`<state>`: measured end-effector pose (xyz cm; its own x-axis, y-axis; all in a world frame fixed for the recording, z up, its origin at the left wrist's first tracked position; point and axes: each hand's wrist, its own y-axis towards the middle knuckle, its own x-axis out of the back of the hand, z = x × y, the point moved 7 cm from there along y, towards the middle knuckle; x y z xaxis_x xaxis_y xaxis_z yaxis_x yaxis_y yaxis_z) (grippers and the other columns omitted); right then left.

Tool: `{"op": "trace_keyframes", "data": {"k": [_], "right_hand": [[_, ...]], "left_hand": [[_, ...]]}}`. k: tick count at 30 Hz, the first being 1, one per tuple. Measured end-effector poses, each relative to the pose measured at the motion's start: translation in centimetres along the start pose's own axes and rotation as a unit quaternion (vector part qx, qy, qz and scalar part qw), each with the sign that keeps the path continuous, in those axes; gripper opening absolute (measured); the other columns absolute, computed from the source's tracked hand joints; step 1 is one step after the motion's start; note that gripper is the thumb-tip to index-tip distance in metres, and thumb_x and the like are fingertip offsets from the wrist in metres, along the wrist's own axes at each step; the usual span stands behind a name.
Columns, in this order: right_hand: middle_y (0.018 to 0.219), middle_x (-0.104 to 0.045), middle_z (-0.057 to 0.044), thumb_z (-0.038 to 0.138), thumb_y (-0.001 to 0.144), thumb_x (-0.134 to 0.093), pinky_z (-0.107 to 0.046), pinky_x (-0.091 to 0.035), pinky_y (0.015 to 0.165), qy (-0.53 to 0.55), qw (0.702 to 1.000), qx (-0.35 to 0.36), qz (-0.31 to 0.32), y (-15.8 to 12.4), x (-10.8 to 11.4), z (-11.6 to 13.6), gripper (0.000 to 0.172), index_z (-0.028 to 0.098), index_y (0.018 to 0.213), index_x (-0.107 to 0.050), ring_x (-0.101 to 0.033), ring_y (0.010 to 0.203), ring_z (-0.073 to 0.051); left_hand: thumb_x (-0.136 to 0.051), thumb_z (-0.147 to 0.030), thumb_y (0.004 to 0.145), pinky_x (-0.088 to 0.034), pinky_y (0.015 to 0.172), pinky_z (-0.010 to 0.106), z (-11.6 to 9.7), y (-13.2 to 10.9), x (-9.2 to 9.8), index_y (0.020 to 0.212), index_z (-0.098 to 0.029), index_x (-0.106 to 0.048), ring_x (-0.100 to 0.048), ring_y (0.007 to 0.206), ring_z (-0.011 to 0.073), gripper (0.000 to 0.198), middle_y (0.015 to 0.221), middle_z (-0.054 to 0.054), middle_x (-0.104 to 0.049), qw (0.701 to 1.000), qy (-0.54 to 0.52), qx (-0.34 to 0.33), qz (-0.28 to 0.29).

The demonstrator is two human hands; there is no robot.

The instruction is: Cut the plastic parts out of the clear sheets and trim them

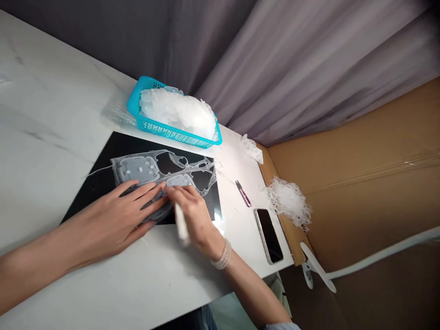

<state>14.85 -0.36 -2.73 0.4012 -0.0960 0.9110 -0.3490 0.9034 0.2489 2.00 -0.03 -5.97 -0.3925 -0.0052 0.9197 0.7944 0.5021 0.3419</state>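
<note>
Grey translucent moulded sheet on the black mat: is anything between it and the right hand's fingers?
Nothing visible: the right hand's fingers, holding a white stick, rest directly on the grey translucent moulded sheet.

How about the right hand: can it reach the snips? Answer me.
Probably yes: the right hand sits close to the snips, with only the black mat's edge between them, though it is holding a white stick.
</note>
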Motion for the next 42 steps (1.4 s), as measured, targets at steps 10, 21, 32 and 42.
{"op": "trace_keyframes", "data": {"k": [10,21,32,42], "right_hand": [[0.083,-0.076,-0.017,0.032,0.099,-0.047,-0.035,-0.061,0.082,0.37,0.852,-0.281,-0.241,-6.9,10.3,-16.7,0.032,0.01,0.1,-0.069,-0.077,0.087,-0.026],[0.126,-0.072,-0.004,0.034,0.099,-0.057,-0.05,-0.052,0.104,0.328,0.944,-0.028,-0.021,-3.9,8.3,-0.7,0.027,0.029,0.122,-0.07,-0.062,0.124,-0.024],[0.062,-0.05,0.006,0.035,0.086,-0.065,-0.024,-0.039,0.056,0.36,0.902,-0.234,-0.052,-0.8,6.1,-6.7,0.033,0.023,0.067,-0.041,-0.052,0.06,-0.012],[0.061,-0.037,0.006,0.021,0.077,-0.055,-0.024,-0.032,0.058,0.255,0.937,-0.202,-0.13,-1.0,4.7,-8.8,0.028,0.024,0.067,-0.028,-0.039,0.06,-0.012]], "left_hand": [[-0.05,-0.031,0.096,-0.026,0.116,0.051,0.4,0.4,0.7,0.148,-0.033,-0.047,-0.047,0.138,0.0296,0.052,0.155,0.004,-0.046,1.0,-0.007,0.018,0.009],[-0.049,-0.06,0.09,-0.055,0.081,0.038,-1.1,6.3,0.5,0.107,-0.016,-0.074,-0.07,0.096,0.0271,0.053,0.098,0.012,-0.075,0.633,-0.687,0.355,0.045],[-0.067,-0.037,0.08,-0.04,0.06,0.026,-0.3,5.4,-0.2,0.078,-0.019,-0.072,-0.057,0.065,0.0156,0.019,0.068,0.001,-0.061,0.681,-0.632,0.367,0.044],[-0.068,-0.04,0.082,-0.046,0.058,0.025,-0.5,4.8,3.2,0.077,-0.022,-0.074,-0.062,0.071,0.0194,0.02,0.065,-0.002,-0.063,0.774,-0.489,0.391,-0.097]]}}
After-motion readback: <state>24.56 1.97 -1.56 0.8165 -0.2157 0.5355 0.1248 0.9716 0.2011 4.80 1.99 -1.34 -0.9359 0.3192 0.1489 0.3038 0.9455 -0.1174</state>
